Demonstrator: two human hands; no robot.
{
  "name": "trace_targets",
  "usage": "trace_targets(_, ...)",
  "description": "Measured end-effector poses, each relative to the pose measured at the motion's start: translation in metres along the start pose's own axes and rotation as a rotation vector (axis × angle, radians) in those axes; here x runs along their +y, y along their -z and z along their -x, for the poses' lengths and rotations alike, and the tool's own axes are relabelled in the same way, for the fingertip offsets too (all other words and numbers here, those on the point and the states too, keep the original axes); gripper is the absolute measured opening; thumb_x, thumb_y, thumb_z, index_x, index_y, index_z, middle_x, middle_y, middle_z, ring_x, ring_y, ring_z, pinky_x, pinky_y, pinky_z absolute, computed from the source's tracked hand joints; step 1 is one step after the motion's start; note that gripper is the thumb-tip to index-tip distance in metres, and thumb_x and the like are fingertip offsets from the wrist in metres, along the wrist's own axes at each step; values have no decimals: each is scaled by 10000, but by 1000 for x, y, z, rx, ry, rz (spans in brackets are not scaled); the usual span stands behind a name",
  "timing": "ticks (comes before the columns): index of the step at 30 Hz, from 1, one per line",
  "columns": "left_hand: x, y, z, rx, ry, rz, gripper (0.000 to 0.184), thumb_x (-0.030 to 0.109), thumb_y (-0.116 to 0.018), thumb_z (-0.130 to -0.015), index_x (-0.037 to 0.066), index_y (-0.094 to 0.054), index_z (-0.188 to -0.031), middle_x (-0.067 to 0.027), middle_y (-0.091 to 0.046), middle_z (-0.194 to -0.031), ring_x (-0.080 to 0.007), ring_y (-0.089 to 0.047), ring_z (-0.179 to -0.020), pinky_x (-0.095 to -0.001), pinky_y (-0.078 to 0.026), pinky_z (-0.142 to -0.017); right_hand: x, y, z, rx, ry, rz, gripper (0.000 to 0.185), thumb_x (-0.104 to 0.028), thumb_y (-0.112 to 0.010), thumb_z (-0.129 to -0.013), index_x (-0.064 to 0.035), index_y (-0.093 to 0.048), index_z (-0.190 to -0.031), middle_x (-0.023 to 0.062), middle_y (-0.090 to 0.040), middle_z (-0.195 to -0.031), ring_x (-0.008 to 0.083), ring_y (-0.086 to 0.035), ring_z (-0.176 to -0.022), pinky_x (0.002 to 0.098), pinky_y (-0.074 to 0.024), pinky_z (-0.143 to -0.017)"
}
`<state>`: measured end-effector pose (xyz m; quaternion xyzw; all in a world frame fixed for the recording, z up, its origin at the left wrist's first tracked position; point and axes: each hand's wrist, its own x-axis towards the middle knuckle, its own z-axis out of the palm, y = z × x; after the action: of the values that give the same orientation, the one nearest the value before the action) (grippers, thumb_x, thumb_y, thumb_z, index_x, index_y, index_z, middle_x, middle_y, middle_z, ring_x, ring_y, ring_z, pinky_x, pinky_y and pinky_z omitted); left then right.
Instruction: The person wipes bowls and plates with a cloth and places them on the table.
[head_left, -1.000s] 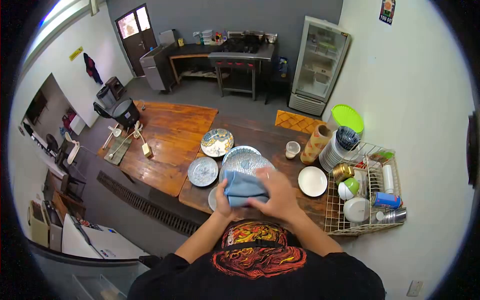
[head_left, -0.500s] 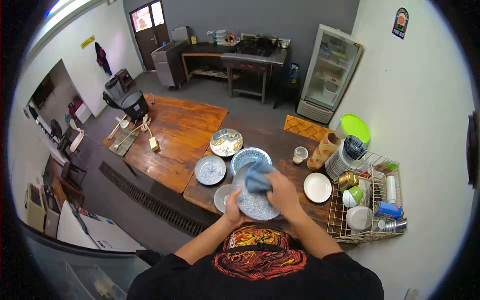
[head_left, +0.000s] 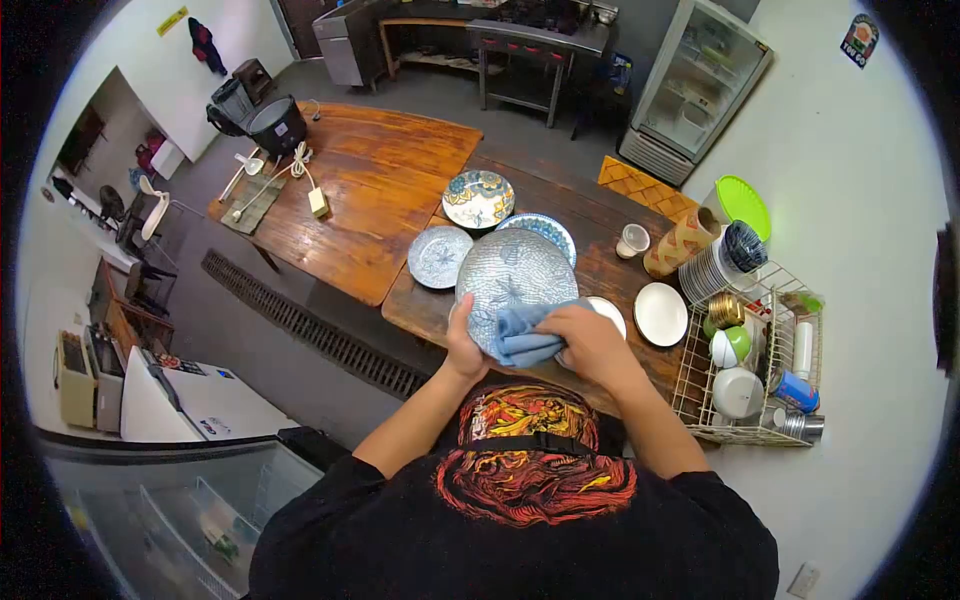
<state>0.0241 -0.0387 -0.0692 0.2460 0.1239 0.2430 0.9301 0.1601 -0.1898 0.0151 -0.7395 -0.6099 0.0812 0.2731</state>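
A large grey patterned plate (head_left: 515, 270) is held tilted above the table, its left edge in the grip of my left hand (head_left: 464, 342). My right hand (head_left: 590, 342) is closed around a blue cloth (head_left: 530, 335), which lies against the lower right part of the plate. Behind the held plate, a blue-rimmed plate (head_left: 552, 231) is partly covered. A plate with a colourful pattern (head_left: 479, 199) and a smaller grey-blue plate (head_left: 438, 257) rest beyond it and to its left. Part of a white dish (head_left: 608, 314) shows beside my right hand.
A white plate (head_left: 661, 314), a clear cup (head_left: 633, 240) and a patterned roll (head_left: 684, 243) stand right of the hands. Farther right, a wire rack (head_left: 700, 385) holds dishes. A black pot (head_left: 277, 126) and a power strip (head_left: 318, 203) are on the left table (head_left: 380, 180).
The plate came into clear view as the cloth moved over it, first folded in both hands, now at the lower right. The camera view has tilted down.
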Motion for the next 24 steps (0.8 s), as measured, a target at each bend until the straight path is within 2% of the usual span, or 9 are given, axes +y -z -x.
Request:
trace_targets(2, 2, -6, 2, -34, -43, -65, 580, 470, -407, -1005, 53, -474, -1402, -123, -616, -1319, -256, -608, -1161, -376, -460, -1019, 1, 2, -3, 20, -105, 147, 383, -12, -634, -674, -88, -666, -1048, 85, -688, -978, 321, -621, -879, 388, -502, -763)
trace_targets(4, 8, -12, 7, -42, -13, -65, 582, 467, -408, -1007, 48, -473, -1406, -122, -614, -1320, -251, -610, -1158, -368, -462, -1015, 0, -4, -12, 322, -96, 175, 476, 28, -593, -664, -89, -692, -1115, 76, -717, -1054, 310, -650, -937, 365, -513, -819)
trace_targets(7, 16, -17, 12, -63, 58, -66, 588, 459, -409, -1014, 35, -471, -1416, -118, -610, -1326, -235, -618, -1148, -343, -468, -1003, -12, -10, -40, 463, -178, 156, 469, 29, -588, -665, -73, -689, -1112, 83, -716, -1064, 304, -654, -944, 364, -515, -842)
trace_targets(10, 20, -5, 9, -53, 76, -43, 617, 488, -400, -1010, 43, -447, -1435, -133, -590, -1355, -259, -599, -1185, -372, -456, -1032, -24, -34, -61, 549, -69, 106, 477, 29, -597, -652, -68, -690, -1110, 78, -717, -1067, 298, -655, -942, 362, -515, -848)
trace_targets(13, 31, 8, 5, -36, 88, -20, 647, 517, -391, -1005, 51, -423, -1453, -148, -570, -1383, -283, -580, -1221, -401, -443, -1061, -42, -40, -71, 348, 122, -37, 471, 37, -613, -632, -81, -698, -1080, 55, -718, -1083, 285, -654, -946, 354, -513, -856)
trace_targets(17, 63, 25, -4, -540, 3, 265, 618, 462, -395, -997, 51, -416, -1459, -163, -542, -1413, -301, -565, -1243, -431, -427, -1079, -44, -40, -67, 107, 215, -185, 437, 60, -623, -615, -88, -711, -1017, 23, -718, -1065, 260, -648, -976, 342, -506, -891)
trace_targets(18, 72, 27, -6, -540, 1, 259, 618, 462, -395, -997, 51, -416, -1459, -163, -542, -1413, -301, -565, -1243, -431, -427, -1079, -44, -38, -67, 110, 219, -188, 437, 60, -623, -615, -88, -711, -1017, 23, -718, -1065, 260, -648, -976, 342, -506, -891)
trace_targets(22, 100, 33, -6, -60, -214, 1, 628, 410, -430, -953, 45, -409, -1464, -177, -543, -1410, -328, -562, -1242, -470, -428, -1074, -53, -14, -59, -17, 189, -206, 434, 76, -615, -614, -92, -717, -1000, 12, -717, -1033, 243, -639, -998, 349, -499, -920)
trace_targets(24, 106, 38, -5, -59, -180, 24, 632, 396, -438, -940, 49, -407, -1468, -177, -541, -1413, -333, -559, -1245, -479, -425, -1075, -50, 4, -55, -51, 179, -273, 452, 102, -590, -614, -74, -715, -1010, 22, -713, -1042, 248, -628, -1018, 365, -494, -946)
